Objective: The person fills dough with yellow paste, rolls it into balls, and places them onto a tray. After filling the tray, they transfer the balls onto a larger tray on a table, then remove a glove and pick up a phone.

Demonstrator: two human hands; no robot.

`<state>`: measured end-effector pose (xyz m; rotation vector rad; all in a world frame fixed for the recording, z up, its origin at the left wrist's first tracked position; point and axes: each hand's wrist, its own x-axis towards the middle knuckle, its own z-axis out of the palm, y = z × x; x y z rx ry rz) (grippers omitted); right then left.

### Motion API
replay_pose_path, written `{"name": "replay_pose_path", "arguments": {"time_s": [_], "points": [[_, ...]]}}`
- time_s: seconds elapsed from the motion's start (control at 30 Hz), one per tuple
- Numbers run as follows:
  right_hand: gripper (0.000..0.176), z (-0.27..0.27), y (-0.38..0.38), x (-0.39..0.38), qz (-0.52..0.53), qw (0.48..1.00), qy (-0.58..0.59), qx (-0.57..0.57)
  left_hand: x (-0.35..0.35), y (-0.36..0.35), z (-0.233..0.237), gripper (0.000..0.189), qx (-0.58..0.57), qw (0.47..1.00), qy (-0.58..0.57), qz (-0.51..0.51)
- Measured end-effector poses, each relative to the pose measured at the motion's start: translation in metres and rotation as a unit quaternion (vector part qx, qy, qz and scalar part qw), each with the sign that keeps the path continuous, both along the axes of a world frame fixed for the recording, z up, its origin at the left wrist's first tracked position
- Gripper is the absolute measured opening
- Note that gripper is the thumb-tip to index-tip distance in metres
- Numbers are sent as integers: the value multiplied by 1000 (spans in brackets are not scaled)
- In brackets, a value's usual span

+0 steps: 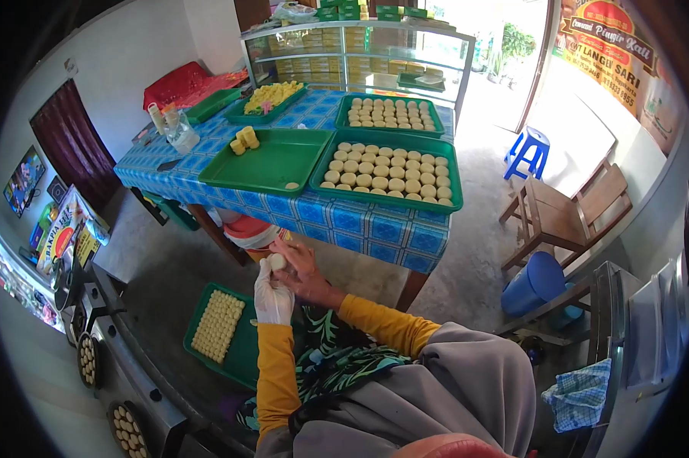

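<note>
A pale round dough ball is held between my two hands, in front of my body and below the table edge. My left hand, in a white glove, is closed around its lower side. My bare right hand presses against it from the right, its fingers over the ball. Low on the left, a green tray holds rows of small yellowish balls. On the table, a green tray is filled with flattened pale rounds. Beside it, another green tray carries one small piece near its corner.
The table has a blue checked cloth. Yellow cylinders stand on the tray's left side. Behind are more trays and a glass cabinet. A wooden chair and blue bin are right; round pans are lower left.
</note>
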<state>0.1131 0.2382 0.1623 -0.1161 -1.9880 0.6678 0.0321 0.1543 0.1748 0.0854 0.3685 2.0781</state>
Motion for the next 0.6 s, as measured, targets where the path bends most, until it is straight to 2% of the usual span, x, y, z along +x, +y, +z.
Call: {"name": "replay_pose_path", "arguments": {"time_s": [0.03,0.1,0.17,0.23,0.3,0.37,0.43,0.57,0.6], "points": [[77,-1,6,-2,28,999,-17,-26,9,-4,15,34,-20,1000,20,-5],[80,3,17,-3,51,996,-38,-55,-24,7,-29,35,-31,999,-8,8],[84,11,17,-3,21,1000,-2,14,-32,9,-47,35,-45,998,-38,24],[84,4,15,-8,28,999,-39,2,-21,7,-33,33,-23,996,44,79],[84,3,15,-10,32,997,-72,-6,-19,3,-21,31,-15,999,25,46],[85,5,12,-13,37,996,-62,51,-23,-1,-28,30,-7,1000,7,19],[85,3,7,-17,73,995,-59,15,-24,-2,-44,29,-80,977,130,147],[88,-9,11,-34,152,985,-71,-38,-24,-11,-41,28,-47,973,140,176],[88,-9,10,-38,152,985,-73,-42,-23,-21,-27,28,-85,985,72,135]]}}
